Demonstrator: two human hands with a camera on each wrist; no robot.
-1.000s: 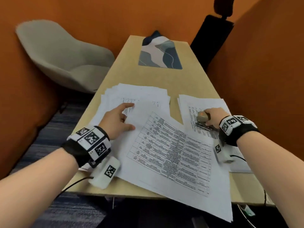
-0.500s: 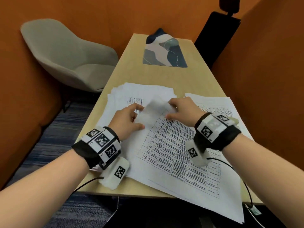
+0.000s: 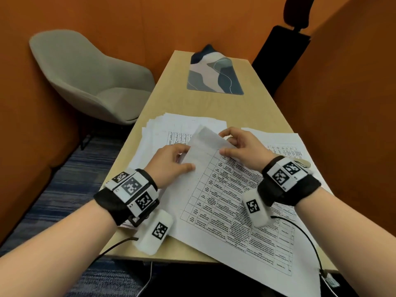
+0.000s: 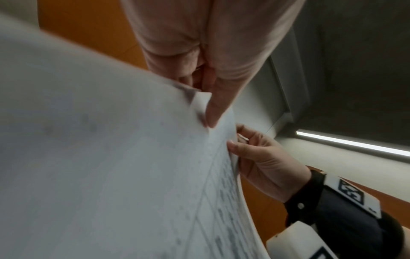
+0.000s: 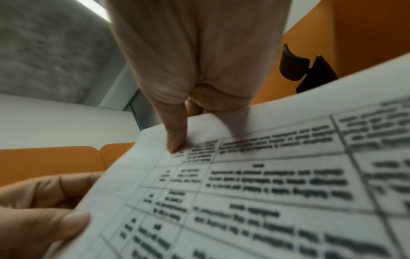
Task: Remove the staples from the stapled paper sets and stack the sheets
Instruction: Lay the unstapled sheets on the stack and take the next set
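On the long wooden tabletop (image 3: pixel 205 108) between orange walls we see, farthest from us, a patterned mat (image 3: pixel 214 76), with a pale shell chair (image 3: pixel 85 78) off to the left and a black chair (image 3: pixel 285 50) at the far right corner. Nearer to us lie three spreads of white paper: a loose stack of sheets (image 3: pixel 171 127) on the left, a second pile (image 3: pixel 278 140) on the right, and between them the printed paper set (image 3: pixel 225 206) with its table of text, angled across the near edge and hanging slightly over it. The far corner of its top sheet (image 3: pixel 205 140) is lifted and curled back. Our left hand (image 3: pixel 171 159) pinches the left side of that lifted sheet, thumb on top and fingers underneath, so its grip is clamped on the paper. Our right hand (image 3: pixel 242 146) holds the same corner from the right, thumb pressed on the printed face and curled fingers behind, also clamped on it. Just past the right wristband a small metal tool (image 3: pixel 303 162) rests on the right pile, mostly hidden.
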